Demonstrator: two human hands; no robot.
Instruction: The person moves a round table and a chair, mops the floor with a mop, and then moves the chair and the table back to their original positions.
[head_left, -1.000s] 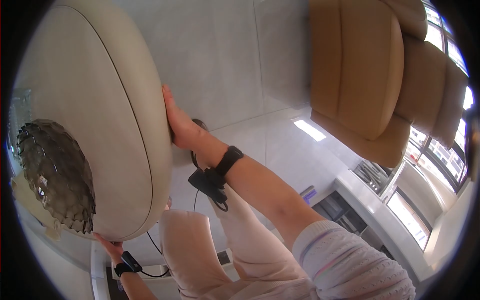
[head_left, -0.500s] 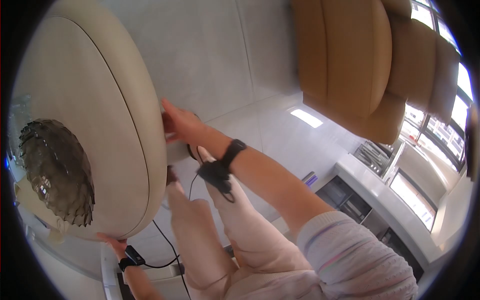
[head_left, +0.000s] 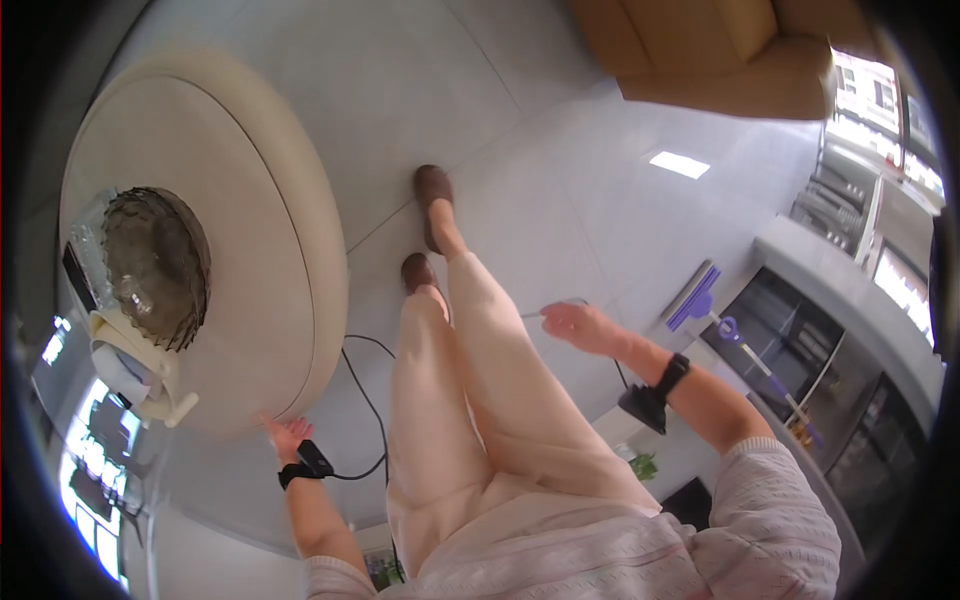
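Observation:
My left hand (head_left: 287, 436) is at the lower rim of a round cream table (head_left: 255, 300). Its fingers are spread, with the fingertips at the rim. My right hand (head_left: 578, 328) is away from the table, over the floor beside my leg. Its fingers are loosely bent, and I see nothing clearly held in them. A smoky textured glass bowl (head_left: 158, 265) stands on the table. Beside it are a clear ridged container (head_left: 95, 245) and a cream holder (head_left: 140, 370) with pale contents. Each wrist wears a black strap with a small device, with a dark cable (head_left: 372, 435) running from the left one.
My feet in brown shoes (head_left: 432, 190) stand on grey floor tiles (head_left: 560, 200). A tan sofa (head_left: 700, 60) is at the upper right. A purple mop (head_left: 695, 300) leans near dark-fronted cabinets (head_left: 780, 320). Dark cable hangs near my legs.
My right hand has left the table's edge and swung right. My left hand stays by the rim. The view has shifted, bringing my feet and the mop into sight.

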